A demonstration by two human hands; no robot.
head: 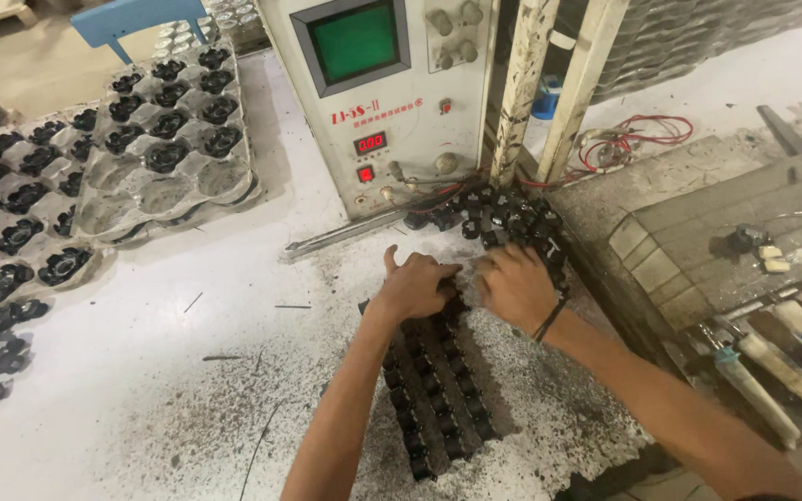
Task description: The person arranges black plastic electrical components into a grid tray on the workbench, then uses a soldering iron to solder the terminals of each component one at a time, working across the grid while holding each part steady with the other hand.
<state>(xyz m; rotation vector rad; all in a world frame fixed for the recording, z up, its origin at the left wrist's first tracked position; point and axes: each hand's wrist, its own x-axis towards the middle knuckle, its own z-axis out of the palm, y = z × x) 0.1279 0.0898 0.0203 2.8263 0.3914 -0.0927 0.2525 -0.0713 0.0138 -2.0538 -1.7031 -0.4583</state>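
Both hands worked at the far end of a block of small black parts laid in tight rows on the white, speckled tabletop. The block's long axis ran away from the person, from the near edge of the tabletop toward the cream test box with its green screen, so its far end lay right under the fingers. The left hand lay knuckles up with its fingers curled down onto the top rows; its grip was closed over the parts, though how many it pinched could not be told. The right hand, a dark band at its wrist, pressed down just beside it, fingers bent onto the same end of the block and touching a loose heap of the same black parts piled against the foot of the box. Neither hand was clearly nearer; they sat side by side, almost touching. Off to the left, well apart from the hands, grey moulded trays held more black parts in their cups. Red wires trailed behind the box on the right.
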